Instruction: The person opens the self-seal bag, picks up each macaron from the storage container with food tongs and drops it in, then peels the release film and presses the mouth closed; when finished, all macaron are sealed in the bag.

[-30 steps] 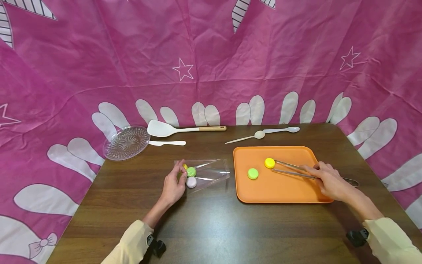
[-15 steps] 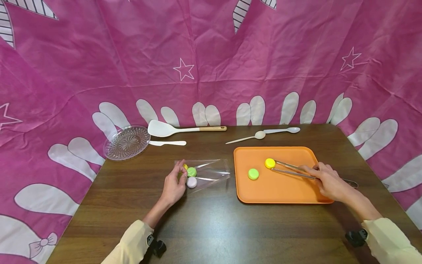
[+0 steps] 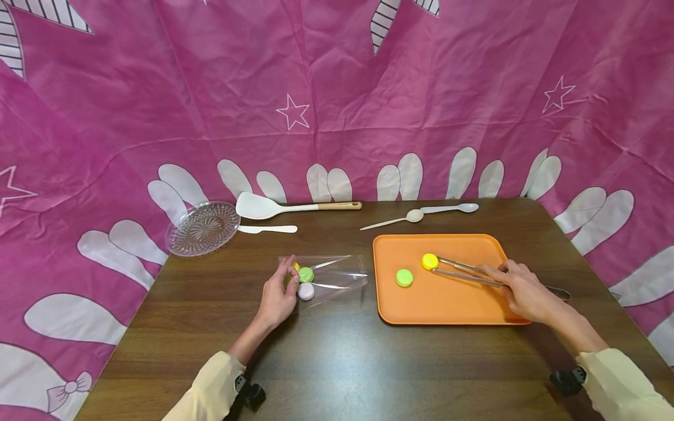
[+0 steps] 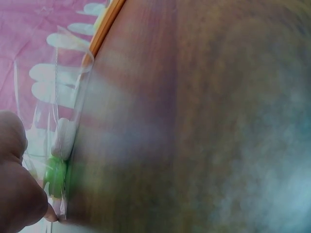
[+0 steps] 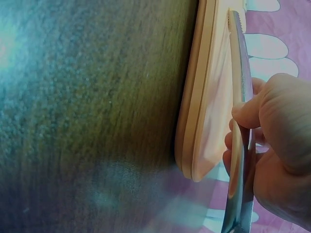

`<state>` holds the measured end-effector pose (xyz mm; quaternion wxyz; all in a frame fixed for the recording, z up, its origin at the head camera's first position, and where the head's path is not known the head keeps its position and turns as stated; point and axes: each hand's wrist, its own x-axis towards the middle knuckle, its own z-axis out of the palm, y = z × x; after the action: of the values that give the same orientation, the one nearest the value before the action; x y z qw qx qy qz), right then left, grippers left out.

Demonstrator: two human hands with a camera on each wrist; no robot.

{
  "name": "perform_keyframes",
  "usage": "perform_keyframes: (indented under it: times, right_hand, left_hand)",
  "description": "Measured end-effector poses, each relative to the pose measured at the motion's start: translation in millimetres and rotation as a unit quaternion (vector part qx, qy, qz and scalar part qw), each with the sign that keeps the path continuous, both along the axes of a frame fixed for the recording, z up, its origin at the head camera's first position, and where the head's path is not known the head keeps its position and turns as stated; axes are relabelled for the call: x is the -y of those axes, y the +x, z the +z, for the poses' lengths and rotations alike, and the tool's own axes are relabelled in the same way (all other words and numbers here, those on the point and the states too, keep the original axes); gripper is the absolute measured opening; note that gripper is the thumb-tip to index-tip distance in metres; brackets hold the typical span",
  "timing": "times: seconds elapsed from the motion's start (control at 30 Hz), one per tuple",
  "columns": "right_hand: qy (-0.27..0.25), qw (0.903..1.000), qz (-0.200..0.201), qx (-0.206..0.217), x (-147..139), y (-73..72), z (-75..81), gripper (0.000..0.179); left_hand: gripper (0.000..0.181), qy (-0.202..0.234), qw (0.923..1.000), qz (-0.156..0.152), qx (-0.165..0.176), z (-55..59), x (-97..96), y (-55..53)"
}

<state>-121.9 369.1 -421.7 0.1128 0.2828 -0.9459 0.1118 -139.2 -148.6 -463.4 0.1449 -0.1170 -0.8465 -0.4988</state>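
My left hand (image 3: 278,295) pinches the left end of a clear plastic bag (image 3: 344,270) lying on the table. Inside the bag are a green macaron (image 3: 306,275), a pale lilac one and a yellow one partly hidden by my fingers. In my right hand (image 3: 528,291) I grip metal tongs (image 5: 238,63) over an orange tray (image 3: 447,307). The tips of the tongs are at a yellow macaron (image 3: 429,261) on the tray; whether they squeeze it I cannot tell. Left of it, a second green macaron (image 3: 404,278) lies on the tray.
Along the back of the table lie a clear patterned plate (image 3: 202,229), a white spatula (image 3: 258,206) with a wooden handle, a white knife (image 3: 268,228), a cream spoon (image 3: 414,215) and a white spoon (image 3: 467,207). A pink curtain (image 3: 337,70) hangs behind.
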Motion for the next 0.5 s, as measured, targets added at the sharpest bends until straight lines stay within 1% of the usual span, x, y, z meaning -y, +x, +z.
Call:
perform_keyframes:
  times: [0.23,0.4,0.5]
  right_hand:
    - [0.001,1.0000,-0.001,0.004,0.9,-0.2,0.7,0.062]
    - [0.003,1.0000,-0.003,0.006,1.1,0.2,1.6,0.061]
    - [0.003,0.9998,-0.008,0.018,1.5,0.8,2.7,0.060]
  left_hand:
    - [0.013,0.000,1.0000,0.000,-0.006,0.0,0.2,1.2]
    - [0.013,-0.001,1.0000,0.002,-0.008,0.0,0.5,1.3]
    - [0.013,0.000,1.0000,0.001,-0.008,0.1,0.6,1.1]
